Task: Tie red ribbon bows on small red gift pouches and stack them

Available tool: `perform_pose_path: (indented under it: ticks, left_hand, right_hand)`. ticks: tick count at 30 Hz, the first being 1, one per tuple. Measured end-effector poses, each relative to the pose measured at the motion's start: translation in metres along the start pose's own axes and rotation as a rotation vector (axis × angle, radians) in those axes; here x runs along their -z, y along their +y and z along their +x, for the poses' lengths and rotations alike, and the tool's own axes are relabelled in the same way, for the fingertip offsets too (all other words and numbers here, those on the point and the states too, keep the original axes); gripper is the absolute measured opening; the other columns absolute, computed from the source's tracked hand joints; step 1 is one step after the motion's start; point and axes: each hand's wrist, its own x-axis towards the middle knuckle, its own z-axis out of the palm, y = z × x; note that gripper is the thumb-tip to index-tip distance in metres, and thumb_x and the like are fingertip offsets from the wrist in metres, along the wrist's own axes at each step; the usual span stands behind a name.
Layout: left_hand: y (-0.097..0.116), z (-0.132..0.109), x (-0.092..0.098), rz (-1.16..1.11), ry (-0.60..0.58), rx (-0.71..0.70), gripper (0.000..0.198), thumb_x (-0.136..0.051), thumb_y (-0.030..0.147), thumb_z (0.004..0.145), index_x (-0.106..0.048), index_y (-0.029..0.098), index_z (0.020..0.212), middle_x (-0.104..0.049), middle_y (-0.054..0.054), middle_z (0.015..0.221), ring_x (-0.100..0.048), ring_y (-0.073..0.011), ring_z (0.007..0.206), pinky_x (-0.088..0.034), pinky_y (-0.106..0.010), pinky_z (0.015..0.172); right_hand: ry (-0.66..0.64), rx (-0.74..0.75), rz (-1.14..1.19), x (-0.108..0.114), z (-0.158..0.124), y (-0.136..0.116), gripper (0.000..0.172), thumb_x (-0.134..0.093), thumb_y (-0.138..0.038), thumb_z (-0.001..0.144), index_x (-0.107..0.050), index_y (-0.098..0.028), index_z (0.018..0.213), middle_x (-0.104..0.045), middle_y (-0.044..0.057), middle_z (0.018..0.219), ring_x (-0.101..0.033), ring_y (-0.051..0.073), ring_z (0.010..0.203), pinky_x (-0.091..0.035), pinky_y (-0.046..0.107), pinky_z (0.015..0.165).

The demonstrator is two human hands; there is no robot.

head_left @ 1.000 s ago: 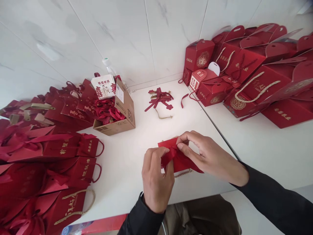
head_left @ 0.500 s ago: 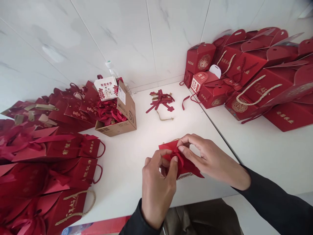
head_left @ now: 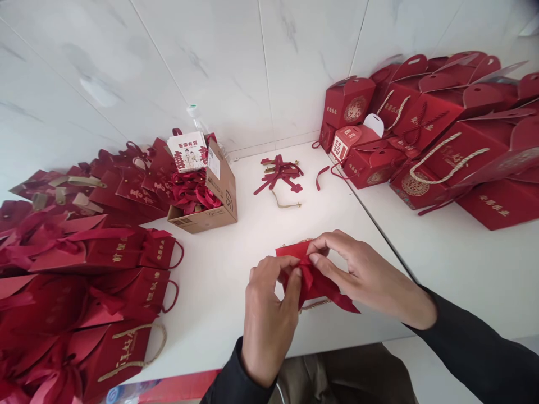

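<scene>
A small red box (head_left: 290, 248) with rope handles rests near the front edge of the white table. Across its top lies a red ribbon (head_left: 343, 300) gathered in a bow, one tail hanging toward the lower right. My left hand (head_left: 273, 297) pinches the ribbon at the left of the knot between thumb and forefinger. On the right side of the knot, my right hand (head_left: 353, 266) also has thumb and fingertips closed on the ribbon. The knot itself is partly covered by my fingers.
Red boxes with bows (head_left: 92, 252) fill the left side. An open cardboard box (head_left: 202, 220) holds red ribbons and cards, a bottle behind it. Red and beige strips (head_left: 280, 173) lie mid-table. More red boxes (head_left: 438, 118) are stacked at the right, beyond a table seam.
My fingers have shifted slightly at the knot, and the ribbon tail reaches farther to the lower right. The whole view has moved a little.
</scene>
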Motion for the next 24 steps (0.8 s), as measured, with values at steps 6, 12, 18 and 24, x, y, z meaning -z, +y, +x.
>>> perform_pose_path:
  ticks: [6,12,18,24]
  left_hand:
    - [0.0028,0.0009,0.0008,0.038,0.009,-0.042,0.017,-0.054,0.023,0.099,-0.071,0.026,0.1,-0.067,0.0,0.086,-0.061,-0.0191,0.08,-0.047,-0.036,0.079]
    - [-0.0001,0.0017,-0.0003,0.041,0.014,-0.03,0.018,-0.054,0.027,0.101,-0.072,0.025,0.098,-0.069,-0.001,0.088,-0.06,-0.0188,0.082,-0.045,-0.035,0.078]
    - [-0.0023,0.0036,0.0013,0.014,-0.019,-0.015,0.022,-0.05,0.028,0.102,-0.07,0.026,0.094,-0.068,0.001,0.085,-0.059,-0.0185,0.08,-0.044,-0.034,0.077]
    - [-0.0043,0.0057,-0.0005,-0.022,0.036,0.034,0.007,-0.058,0.028,0.097,-0.062,0.025,0.093,-0.067,0.002,0.084,-0.057,-0.0169,0.08,-0.043,-0.032,0.075]
  right_hand:
    - [0.022,0.158,0.029,0.0003,-0.0011,-0.0038,0.014,-0.056,-0.035,0.101,-0.061,-0.027,0.112,-0.07,0.002,0.11,-0.065,0.02,0.104,-0.052,0.034,0.081]
    - [0.005,0.123,-0.042,-0.0029,0.0026,-0.0038,0.012,-0.053,-0.027,0.103,-0.065,-0.026,0.103,-0.07,0.0,0.096,-0.065,0.018,0.089,-0.049,0.031,0.067]
    - [-0.029,0.084,-0.043,-0.001,0.0038,-0.0025,0.014,-0.053,-0.029,0.102,-0.065,-0.026,0.096,-0.069,0.0,0.091,-0.063,0.017,0.078,-0.044,0.03,0.058]
    - [-0.053,0.056,-0.003,0.0,0.0041,0.0007,0.014,-0.054,-0.033,0.101,-0.066,-0.027,0.098,-0.07,-0.001,0.095,-0.065,0.017,0.083,-0.046,0.03,0.063]
